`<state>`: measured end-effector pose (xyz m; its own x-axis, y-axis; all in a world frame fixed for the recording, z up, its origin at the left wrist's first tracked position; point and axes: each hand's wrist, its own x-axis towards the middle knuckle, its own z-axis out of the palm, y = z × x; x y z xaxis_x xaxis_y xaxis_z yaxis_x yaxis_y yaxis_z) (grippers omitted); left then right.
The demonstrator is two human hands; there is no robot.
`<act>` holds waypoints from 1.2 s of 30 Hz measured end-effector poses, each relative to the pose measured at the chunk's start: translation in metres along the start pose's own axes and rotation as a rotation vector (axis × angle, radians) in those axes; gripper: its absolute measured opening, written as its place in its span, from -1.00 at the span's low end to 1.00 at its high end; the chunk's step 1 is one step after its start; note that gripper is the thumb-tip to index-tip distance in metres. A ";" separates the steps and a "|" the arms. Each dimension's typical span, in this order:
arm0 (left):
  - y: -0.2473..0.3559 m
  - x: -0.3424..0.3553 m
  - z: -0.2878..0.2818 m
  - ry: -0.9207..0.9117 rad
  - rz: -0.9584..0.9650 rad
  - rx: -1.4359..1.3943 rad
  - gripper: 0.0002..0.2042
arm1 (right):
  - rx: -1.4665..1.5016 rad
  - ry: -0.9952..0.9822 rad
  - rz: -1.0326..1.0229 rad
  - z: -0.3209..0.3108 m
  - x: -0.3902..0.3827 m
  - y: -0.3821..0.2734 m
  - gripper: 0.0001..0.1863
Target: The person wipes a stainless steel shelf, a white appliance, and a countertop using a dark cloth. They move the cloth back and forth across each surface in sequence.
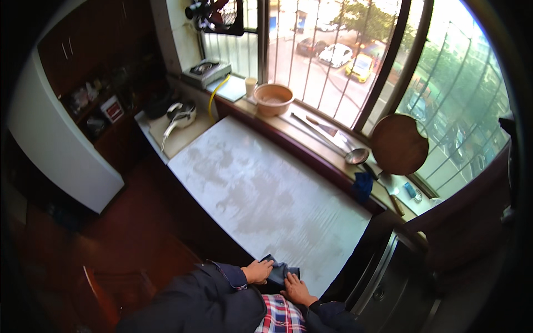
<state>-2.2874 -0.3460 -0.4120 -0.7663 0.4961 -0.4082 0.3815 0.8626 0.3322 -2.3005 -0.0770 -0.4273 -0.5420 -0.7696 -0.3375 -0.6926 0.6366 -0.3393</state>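
A dark blue cloth (281, 271) lies bunched at the near edge of a white tabletop (311, 222), whose surface carries greyish smears, perhaps wet. My left hand (259, 272) grips the cloth's left side. On its right side my right hand (297, 289) presses and holds it, fingers bent over the fabric. The parts of the cloth beneath my fingers are hidden.
Along the windowsill stand a brown basin (273, 100), a ladle (356, 156), a round wooden board (400, 144) and a knife (397, 205). A blue rag (363, 186) hangs over its edge. A white-handled pan (182, 116) sits beyond the table; a black appliance (383, 277) is at right.
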 end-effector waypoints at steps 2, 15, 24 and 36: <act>0.008 -0.013 0.009 -0.024 0.040 0.002 -0.26 | 0.024 -0.046 0.007 0.002 -0.007 -0.008 -0.21; -0.013 -0.016 -0.008 -0.145 0.020 -0.113 -0.27 | 0.016 -0.034 -0.019 0.007 0.020 -0.022 -0.26; -0.025 0.037 -0.036 0.024 -0.063 -0.083 -0.26 | 0.015 0.246 0.137 -0.015 0.029 0.017 -0.35; 0.014 0.078 -0.027 0.029 0.064 0.025 -0.26 | 0.083 0.199 0.071 -0.002 -0.015 0.055 -0.36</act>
<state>-2.3562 -0.2981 -0.4166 -0.7548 0.5472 -0.3618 0.4424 0.8318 0.3351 -2.3314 -0.0312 -0.4388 -0.6765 -0.7125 -0.1863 -0.6127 0.6849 -0.3944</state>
